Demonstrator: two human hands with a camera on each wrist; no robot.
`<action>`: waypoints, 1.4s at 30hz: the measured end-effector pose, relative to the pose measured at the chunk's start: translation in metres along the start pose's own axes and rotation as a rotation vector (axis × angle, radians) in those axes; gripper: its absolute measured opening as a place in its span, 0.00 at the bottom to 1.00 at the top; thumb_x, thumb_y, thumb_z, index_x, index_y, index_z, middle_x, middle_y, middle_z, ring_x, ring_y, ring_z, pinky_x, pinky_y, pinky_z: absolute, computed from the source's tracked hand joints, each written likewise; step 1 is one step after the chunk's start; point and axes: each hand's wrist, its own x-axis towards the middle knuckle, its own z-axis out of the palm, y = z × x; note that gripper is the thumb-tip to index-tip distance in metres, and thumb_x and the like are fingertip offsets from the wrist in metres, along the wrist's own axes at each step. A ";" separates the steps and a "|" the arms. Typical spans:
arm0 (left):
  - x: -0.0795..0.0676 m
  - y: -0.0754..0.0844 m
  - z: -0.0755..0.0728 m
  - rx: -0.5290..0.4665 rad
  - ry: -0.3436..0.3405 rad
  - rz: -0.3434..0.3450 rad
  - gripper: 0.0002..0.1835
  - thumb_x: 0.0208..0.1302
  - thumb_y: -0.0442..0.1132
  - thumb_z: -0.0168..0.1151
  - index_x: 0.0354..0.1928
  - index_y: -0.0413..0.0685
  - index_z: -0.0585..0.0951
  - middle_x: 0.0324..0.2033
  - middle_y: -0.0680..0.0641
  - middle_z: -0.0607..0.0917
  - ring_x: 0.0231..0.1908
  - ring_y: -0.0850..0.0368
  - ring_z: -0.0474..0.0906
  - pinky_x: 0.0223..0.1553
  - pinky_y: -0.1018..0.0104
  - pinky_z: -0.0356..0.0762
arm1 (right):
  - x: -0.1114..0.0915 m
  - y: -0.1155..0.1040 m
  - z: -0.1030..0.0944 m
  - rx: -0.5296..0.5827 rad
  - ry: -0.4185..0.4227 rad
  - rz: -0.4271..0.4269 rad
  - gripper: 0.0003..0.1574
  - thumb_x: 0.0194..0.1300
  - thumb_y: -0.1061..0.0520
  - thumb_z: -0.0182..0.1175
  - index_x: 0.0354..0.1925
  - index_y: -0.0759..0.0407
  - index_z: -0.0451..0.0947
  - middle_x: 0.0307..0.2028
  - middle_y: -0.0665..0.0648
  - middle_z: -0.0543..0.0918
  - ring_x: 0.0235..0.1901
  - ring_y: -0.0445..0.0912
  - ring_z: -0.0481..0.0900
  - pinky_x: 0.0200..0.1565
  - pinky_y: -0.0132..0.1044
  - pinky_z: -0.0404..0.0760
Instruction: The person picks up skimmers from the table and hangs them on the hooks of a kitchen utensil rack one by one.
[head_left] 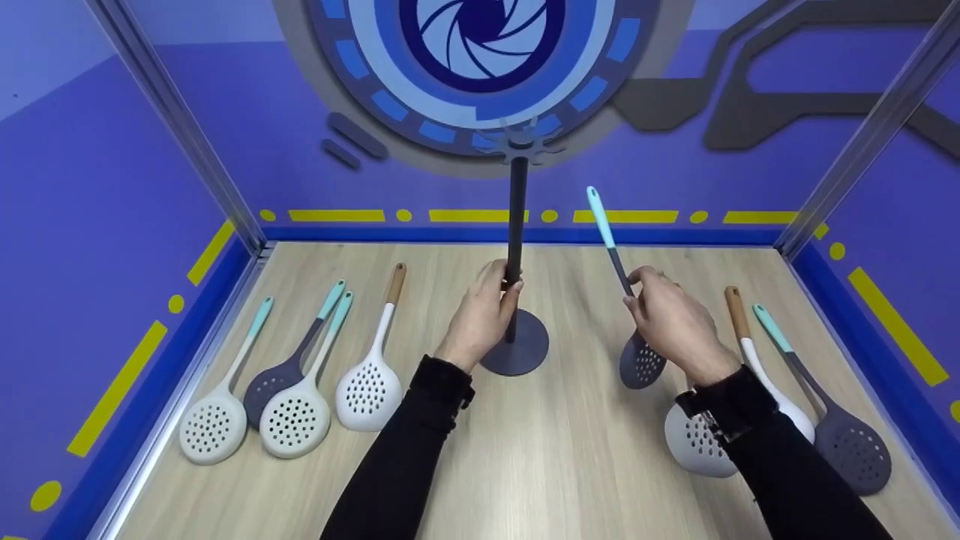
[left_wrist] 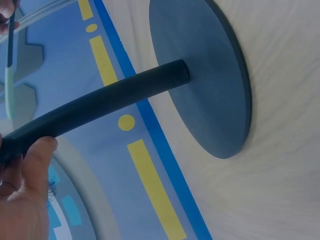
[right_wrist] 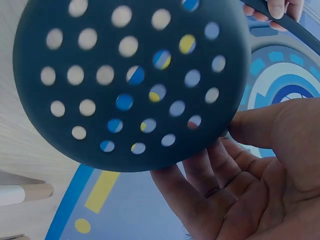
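Right grip (head_left: 679, 322) holds skimmer (head_left: 635, 366), gap to stand's base edge (head_left: 542, 345).

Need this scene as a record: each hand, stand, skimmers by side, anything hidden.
left hand: grips black round pole
right hand: holds dark grey perforated skimmer with mint handle, handle up
stand: upright; flat round dark base; clear multi-armed top, nothing hung
table left: two pale mint-handled skimmers, dark grey one, white wood-coloured-handled one
table right: pale perforated head, white brown-handled skimmer, dark grey mint-handled skimmer
hidden: pale head's handle
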 end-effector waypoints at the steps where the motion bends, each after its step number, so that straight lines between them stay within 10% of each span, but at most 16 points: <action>1: 0.000 0.000 0.000 -0.001 0.001 0.000 0.16 0.77 0.46 0.48 0.59 0.49 0.72 0.48 0.54 0.76 0.50 0.64 0.79 0.48 0.72 0.81 | 0.000 0.000 -0.001 0.001 0.006 -0.003 0.21 0.74 0.51 0.55 0.60 0.56 0.68 0.33 0.56 0.82 0.25 0.47 0.78 0.20 0.36 0.71; 42: 0.000 0.000 0.001 0.038 -0.006 -0.009 0.14 0.77 0.48 0.48 0.59 0.53 0.72 0.50 0.57 0.75 0.52 0.66 0.78 0.52 0.74 0.80 | 0.019 -0.016 -0.015 0.257 0.149 -0.116 0.11 0.69 0.66 0.53 0.50 0.61 0.72 0.45 0.60 0.76 0.47 0.51 0.78 0.50 0.48 0.85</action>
